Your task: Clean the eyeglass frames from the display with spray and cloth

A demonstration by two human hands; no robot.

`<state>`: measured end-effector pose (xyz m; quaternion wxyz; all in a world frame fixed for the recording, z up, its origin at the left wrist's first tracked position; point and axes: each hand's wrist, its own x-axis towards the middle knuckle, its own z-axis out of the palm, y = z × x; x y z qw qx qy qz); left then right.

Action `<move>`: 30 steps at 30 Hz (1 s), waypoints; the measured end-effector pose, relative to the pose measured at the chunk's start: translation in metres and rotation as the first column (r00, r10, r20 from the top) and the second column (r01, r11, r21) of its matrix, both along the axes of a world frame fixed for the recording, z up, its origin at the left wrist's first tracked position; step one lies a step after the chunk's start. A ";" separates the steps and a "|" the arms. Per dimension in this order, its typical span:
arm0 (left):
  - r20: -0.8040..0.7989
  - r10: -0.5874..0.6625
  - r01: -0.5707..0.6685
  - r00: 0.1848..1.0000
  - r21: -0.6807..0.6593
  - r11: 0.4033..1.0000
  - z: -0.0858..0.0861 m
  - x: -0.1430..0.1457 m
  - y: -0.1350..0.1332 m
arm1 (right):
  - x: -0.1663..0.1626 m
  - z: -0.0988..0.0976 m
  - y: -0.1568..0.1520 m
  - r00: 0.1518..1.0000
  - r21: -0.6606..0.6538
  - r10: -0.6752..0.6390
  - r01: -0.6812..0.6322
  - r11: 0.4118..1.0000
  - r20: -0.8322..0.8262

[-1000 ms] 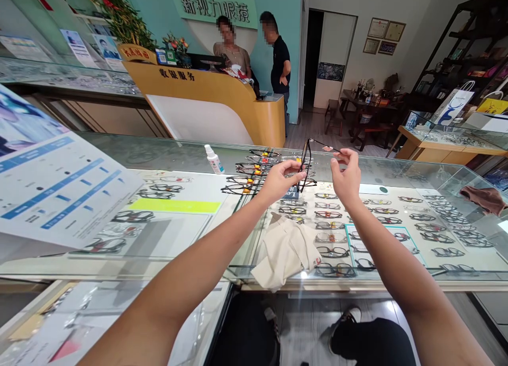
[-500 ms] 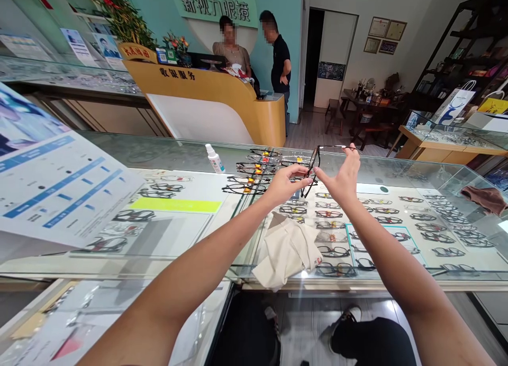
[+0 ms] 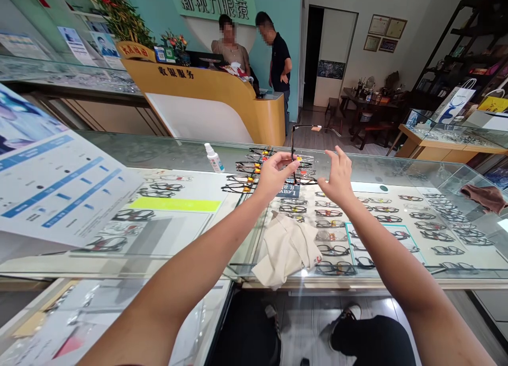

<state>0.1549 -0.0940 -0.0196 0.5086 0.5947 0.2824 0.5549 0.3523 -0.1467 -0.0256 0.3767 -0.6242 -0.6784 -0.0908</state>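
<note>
Fingertips of the left hand [image 3: 275, 174] pinched dark-framed glasses [image 3: 292, 141] above the glass counter [image 3: 357, 285]. The right hand [image 3: 339, 174], thumb and fingers spread, was just beside; whether it touched them too I couldn't tell. A beige cloth [image 3: 288, 247] lay crumpled nearer the person; a spray bottle [image 3: 215, 158] stood farther left.

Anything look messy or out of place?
Mildly: a beige cloth lies crumpled on the glass counter, untidy beside the neat rows of frames, and a brown cloth is bunched at the right end. No spill shows; the held glasses are too small to judge for damage.
</note>
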 end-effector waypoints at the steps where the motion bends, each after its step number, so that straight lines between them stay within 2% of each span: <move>1: 0.002 0.004 -0.004 1.000 0.006 1.000 0.000 0.000 0.000 | 0.000 0.001 0.000 1.000 -0.006 0.018 -0.018 1.000 -0.012; 5: -0.068 0.007 0.003 0.998 0.149 0.989 -0.001 0.000 -0.002 | -0.005 0.007 -0.002 0.966 -0.032 0.180 -0.189 0.981 -0.185; 8: -0.146 -0.020 0.053 0.989 0.222 0.974 -0.003 0.002 -0.008 | -0.013 0.009 -0.004 0.841 -0.067 0.327 -0.391 0.918 -0.432; 10: -0.178 -0.061 0.100 0.982 0.218 0.971 -0.004 0.003 -0.013 | -0.020 0.008 -0.006 0.764 -0.056 0.378 -0.473 0.880 -0.523; 16: -0.145 -0.135 0.158 0.980 0.156 0.975 -0.006 0.008 -0.021 | -0.030 0.009 -0.012 0.718 -0.003 0.416 -0.503 0.864 -0.557; 20: -0.165 -0.130 0.164 0.978 0.209 0.964 -0.004 0.006 -0.020 | -0.029 0.013 -0.014 0.729 0.037 0.433 -0.490 0.871 -0.530; 22: -0.130 -0.061 0.093 0.990 0.251 0.963 -0.001 0.003 -0.016 | -0.027 0.015 -0.013 0.757 0.054 0.393 -0.431 0.901 -0.522; 24: -0.030 0.082 -0.072 0.996 0.243 0.967 0.003 -0.002 -0.006 | -0.023 0.017 -0.012 0.776 0.072 0.341 -0.360 0.930 -0.530; 27: 0.126 0.344 -0.353 0.930 0.058 0.934 0.011 -0.014 0.015 | -0.018 0.016 -0.007 0.772 0.111 0.313 -0.304 0.946 -0.553; 30: 0.204 0.512 -0.481 0.834 -0.184 0.857 0.018 -0.028 0.034 | -0.016 0.014 -0.003 0.778 0.132 0.312 -0.288 0.948 -0.545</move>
